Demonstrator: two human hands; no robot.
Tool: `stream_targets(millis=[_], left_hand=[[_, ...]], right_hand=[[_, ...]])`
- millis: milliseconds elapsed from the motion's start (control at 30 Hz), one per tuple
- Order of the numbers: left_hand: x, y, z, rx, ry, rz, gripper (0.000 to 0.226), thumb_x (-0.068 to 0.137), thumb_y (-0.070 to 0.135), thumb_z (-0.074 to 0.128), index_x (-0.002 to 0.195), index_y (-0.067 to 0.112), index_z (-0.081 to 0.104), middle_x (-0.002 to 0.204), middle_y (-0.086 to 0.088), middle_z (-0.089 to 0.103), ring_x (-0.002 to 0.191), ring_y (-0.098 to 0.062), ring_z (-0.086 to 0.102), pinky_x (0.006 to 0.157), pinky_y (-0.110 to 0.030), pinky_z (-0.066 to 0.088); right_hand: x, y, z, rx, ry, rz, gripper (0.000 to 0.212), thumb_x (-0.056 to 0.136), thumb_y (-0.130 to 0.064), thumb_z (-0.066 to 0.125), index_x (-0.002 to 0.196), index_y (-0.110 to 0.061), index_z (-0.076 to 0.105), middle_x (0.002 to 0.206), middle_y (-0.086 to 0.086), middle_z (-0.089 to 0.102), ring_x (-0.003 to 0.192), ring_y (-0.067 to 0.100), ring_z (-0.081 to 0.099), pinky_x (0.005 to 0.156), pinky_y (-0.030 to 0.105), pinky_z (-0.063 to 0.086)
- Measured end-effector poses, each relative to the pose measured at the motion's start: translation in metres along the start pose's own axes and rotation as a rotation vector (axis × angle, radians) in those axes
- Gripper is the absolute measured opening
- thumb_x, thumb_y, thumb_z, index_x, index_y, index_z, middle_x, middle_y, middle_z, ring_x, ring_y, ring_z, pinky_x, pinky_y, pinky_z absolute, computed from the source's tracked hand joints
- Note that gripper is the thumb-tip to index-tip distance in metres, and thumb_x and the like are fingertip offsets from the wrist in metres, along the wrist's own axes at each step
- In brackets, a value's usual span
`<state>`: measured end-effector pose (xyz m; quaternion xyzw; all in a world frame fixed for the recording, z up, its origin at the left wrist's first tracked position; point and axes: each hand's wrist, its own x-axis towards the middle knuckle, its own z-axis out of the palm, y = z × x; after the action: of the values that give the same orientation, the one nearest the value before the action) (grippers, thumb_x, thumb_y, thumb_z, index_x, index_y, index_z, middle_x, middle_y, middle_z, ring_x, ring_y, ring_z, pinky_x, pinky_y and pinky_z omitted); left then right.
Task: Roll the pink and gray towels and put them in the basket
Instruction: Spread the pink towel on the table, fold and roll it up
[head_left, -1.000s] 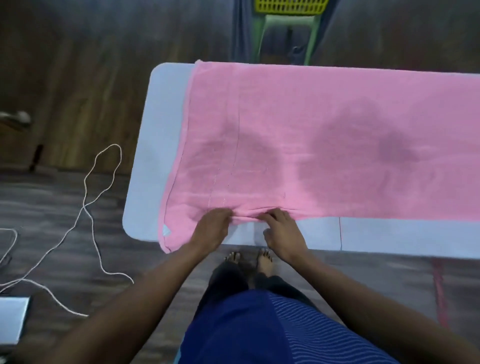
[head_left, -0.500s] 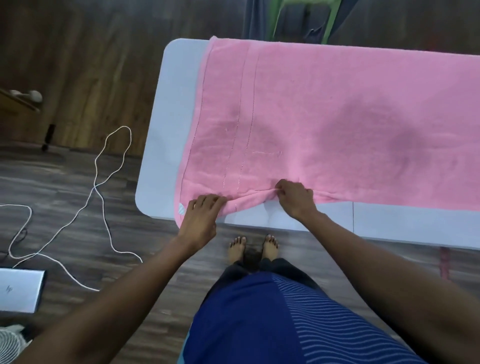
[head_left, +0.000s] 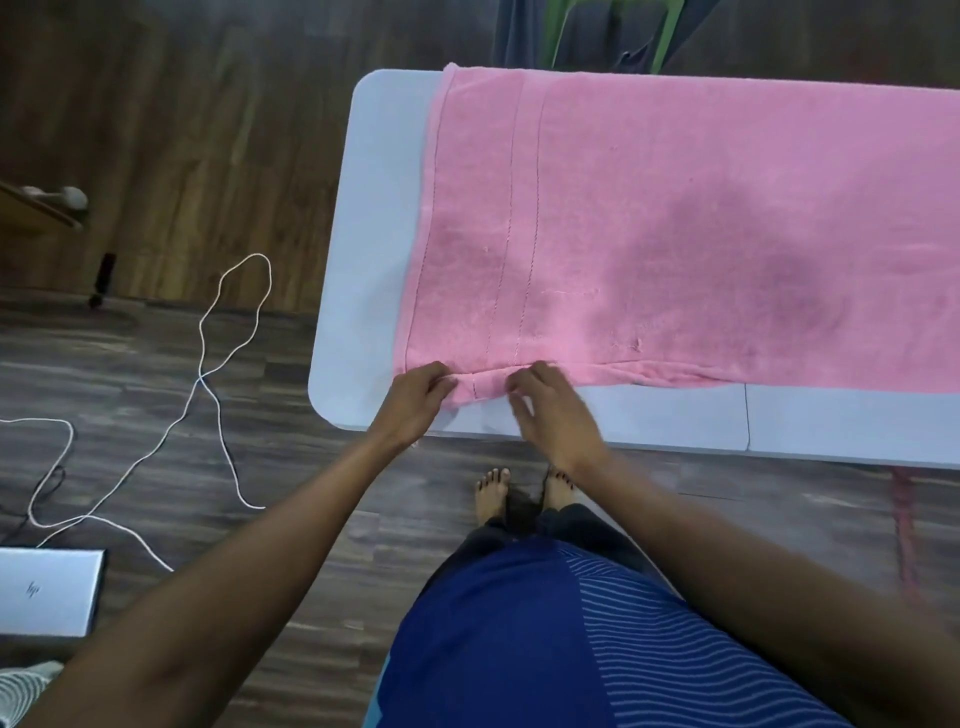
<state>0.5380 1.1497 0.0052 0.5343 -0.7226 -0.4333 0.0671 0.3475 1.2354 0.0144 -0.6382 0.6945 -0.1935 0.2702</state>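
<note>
The desk (head_left: 374, 260) is pale with rounded corners and stands on a dark wood floor. The pink towel (head_left: 675, 234) lies spread flat across it and covers most of the top. A bare strip of desk remains at the left end and along the near edge.

The left hand (head_left: 415, 400) is at the near-left corner of the towel. Its grip is narrow, with the fingers curled onto the hem and holding it. The right hand (head_left: 550, 410) is just beside it, also on the near hem. The thumb lies on top of the cloth and the forefinger is at the edge, pinching it, while the remaining fingers hang loosely curled over the bare desk. This hand is slightly blurred. Between the two hands a short length of hem is turned up into a small fold.

Compared with half a second ago:
- The right hand has shifted left along the hem, so the hands are closer together.
- The left fingers, then laid flat on the corner, are now curled.
</note>
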Motion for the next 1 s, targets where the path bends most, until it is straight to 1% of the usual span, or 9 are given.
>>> stream_targets(millis=[167, 267, 333, 400, 533, 700, 767, 867, 1000], left_hand=[[0.003, 0.003, -0.005, -0.113, -0.083, -0.032, 0.016, 0.100, 0.022, 0.049, 0.107, 0.015, 0.061, 0.109, -0.003, 0.066, 0.096, -0.019, 0.061, 0.079, -0.025, 0.045], [0.000, 0.007, -0.007, -0.163, -0.119, -0.021, 0.017, 0.100, 0.027, 0.051, 0.116, 0.022, 0.052, 0.118, -0.002, 0.061, 0.100, -0.019, 0.061, 0.077, -0.017, 0.043], [-0.004, 0.011, -0.008, -0.150, -0.167, 0.017, 0.031, 0.094, 0.029, 0.060, 0.120, 0.027, 0.044, 0.117, 0.000, 0.058, 0.099, -0.018, 0.060, 0.077, -0.016, 0.046], [-0.006, 0.008, -0.008, -0.023, -0.190, 0.117, 0.041, 0.088, 0.022, 0.068, 0.120, 0.026, 0.043, 0.118, 0.001, 0.056, 0.101, -0.018, 0.057, 0.084, -0.025, 0.050], [-0.010, -0.004, -0.003, 0.271, -0.094, 0.328, 0.027, 0.086, 0.004, 0.065, 0.111, 0.015, 0.058, 0.115, -0.006, 0.055, 0.091, -0.016, 0.051, 0.086, -0.032, 0.050], [-0.013, -0.012, 0.002, 0.511, 0.115, 0.485, 0.016, 0.085, 0.008, 0.070, 0.101, 0.008, 0.071, 0.109, -0.010, 0.065, 0.097, -0.029, 0.058, 0.078, -0.041, 0.051], [-0.014, -0.009, 0.003, 0.499, 0.198, 0.490, 0.012, 0.086, 0.011, 0.069, 0.098, 0.008, 0.071, 0.109, -0.009, 0.065, 0.102, -0.029, 0.055, 0.081, -0.040, 0.046], [-0.021, 0.000, 0.005, 0.363, 0.224, 0.496, 0.008, 0.091, 0.010, 0.062, 0.099, 0.009, 0.065, 0.101, -0.005, 0.064, 0.094, -0.021, 0.054, 0.082, -0.032, 0.040], [-0.031, 0.006, 0.008, 0.273, 0.214, 0.487, 0.014, 0.096, 0.015, 0.052, 0.103, 0.009, 0.063, 0.097, -0.004, 0.066, 0.087, -0.019, 0.054, 0.078, -0.026, 0.036]], right_hand=[[0.019, -0.013, 0.022, -0.080, -0.069, 0.033, 0.036, 0.085, -0.020, 0.071, 0.117, -0.014, 0.057, 0.121, 0.008, 0.053, 0.110, 0.026, 0.049, 0.088, 0.038, 0.050], [0.027, -0.010, 0.023, -0.182, -0.069, 0.022, 0.034, 0.083, -0.022, 0.072, 0.113, -0.013, 0.060, 0.115, 0.010, 0.057, 0.104, 0.029, 0.052, 0.083, 0.041, 0.049], [0.027, -0.009, 0.023, -0.211, -0.059, -0.004, 0.025, 0.087, -0.022, 0.067, 0.109, -0.012, 0.063, 0.110, 0.009, 0.061, 0.102, 0.030, 0.053, 0.081, 0.042, 0.048], [0.025, -0.009, 0.024, -0.220, -0.048, -0.018, 0.020, 0.091, -0.021, 0.061, 0.109, -0.012, 0.065, 0.109, 0.008, 0.063, 0.102, 0.030, 0.055, 0.082, 0.042, 0.048], [0.020, -0.009, 0.028, -0.204, -0.079, -0.025, 0.023, 0.092, -0.016, 0.059, 0.114, -0.013, 0.062, 0.115, 0.007, 0.060, 0.106, 0.028, 0.053, 0.087, 0.040, 0.047], [0.016, -0.007, 0.025, -0.173, -0.084, -0.019, 0.022, 0.090, -0.015, 0.061, 0.111, -0.011, 0.063, 0.116, 0.009, 0.058, 0.107, 0.029, 0.051, 0.090, 0.041, 0.046], [0.016, -0.009, 0.025, -0.161, -0.066, -0.020, 0.024, 0.087, -0.023, 0.066, 0.109, -0.012, 0.064, 0.115, 0.008, 0.059, 0.106, 0.028, 0.051, 0.090, 0.042, 0.046], [0.016, -0.016, 0.026, -0.129, -0.013, -0.015, 0.029, 0.085, -0.036, 0.067, 0.104, -0.014, 0.064, 0.109, 0.005, 0.062, 0.101, 0.026, 0.053, 0.087, 0.039, 0.046], [0.012, -0.023, 0.024, -0.125, 0.124, -0.020, 0.015, 0.082, -0.018, 0.066, 0.096, -0.014, 0.064, 0.097, 0.004, 0.065, 0.088, 0.026, 0.057, 0.077, 0.040, 0.050]])
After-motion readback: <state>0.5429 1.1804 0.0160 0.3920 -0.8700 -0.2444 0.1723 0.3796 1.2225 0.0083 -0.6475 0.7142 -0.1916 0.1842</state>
